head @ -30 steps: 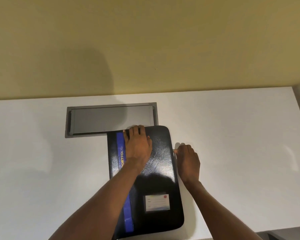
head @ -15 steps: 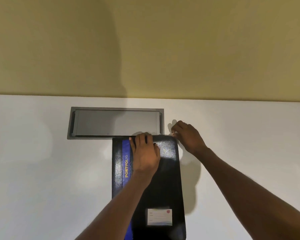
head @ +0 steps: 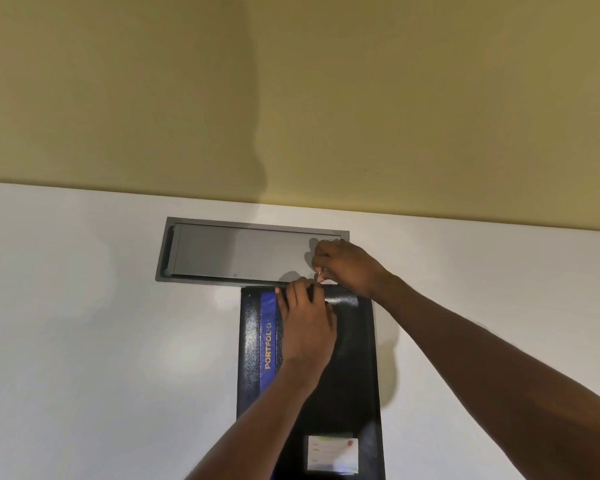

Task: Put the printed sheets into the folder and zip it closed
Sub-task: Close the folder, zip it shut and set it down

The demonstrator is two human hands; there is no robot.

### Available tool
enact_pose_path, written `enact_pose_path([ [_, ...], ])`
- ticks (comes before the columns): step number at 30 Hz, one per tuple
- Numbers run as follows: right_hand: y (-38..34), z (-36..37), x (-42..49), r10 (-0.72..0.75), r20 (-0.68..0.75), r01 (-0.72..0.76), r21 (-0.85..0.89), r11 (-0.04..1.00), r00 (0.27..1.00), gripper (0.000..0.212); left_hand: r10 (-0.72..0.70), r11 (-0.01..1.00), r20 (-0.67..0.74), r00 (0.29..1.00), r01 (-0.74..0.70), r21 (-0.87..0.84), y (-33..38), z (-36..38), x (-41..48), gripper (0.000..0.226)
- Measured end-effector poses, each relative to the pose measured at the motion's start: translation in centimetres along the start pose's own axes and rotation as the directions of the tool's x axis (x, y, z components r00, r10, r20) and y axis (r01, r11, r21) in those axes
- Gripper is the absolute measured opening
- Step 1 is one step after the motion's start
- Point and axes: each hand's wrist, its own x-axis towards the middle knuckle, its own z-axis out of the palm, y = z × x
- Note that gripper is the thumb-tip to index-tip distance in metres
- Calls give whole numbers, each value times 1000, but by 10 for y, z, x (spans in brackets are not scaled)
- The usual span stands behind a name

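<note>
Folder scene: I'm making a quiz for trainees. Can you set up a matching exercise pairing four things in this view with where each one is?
Things:
1. left hand
2. right hand
3. label
4. grey hatch

Places:
A. set into the table beyond the folder
B. pinching the zip pull at the folder's far edge
C. flat on the folder cover, beside the blue stripe
D. near corner of the cover

Pairs: 1-C, 2-B, 3-D, 4-A

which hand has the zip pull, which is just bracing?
The right hand pinches the small metal zip pull at the black portfolio folder's far edge. The left hand lies flat on its cover.
</note>
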Motion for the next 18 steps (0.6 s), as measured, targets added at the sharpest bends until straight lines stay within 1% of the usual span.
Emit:
enact_pose_path([
  [3,-9,-5,15,-45,30,45,-17,999,999,14,-9,1000,-10,1000,8,-10,4,1,-3,44],
  [7,-24,-17,39,-160,77,164,-44,986,984,7,-3,1000,-12,1000,3,-1,9,0,-8,41],
  [9,-35,-18,49,-198,78,203,-56,978,977,11,8,1000,-25,1000,-8,4,11,2,-9,42],
  [13,-59,-10,68,-212,49,215,-81,973,976,24,-2,1000,10,1000,3,-18,11,6,-9,37],
  [16,-71,-5,79,-171,39,173,-54,983,984,19,-24,998,21,999,25,-54,11,7,-10,36],
  [18,-77,-3,81,-131,44,132,-34,991,990,17,-13,997,8,1000,14,-77,9,10,-11,43],
])
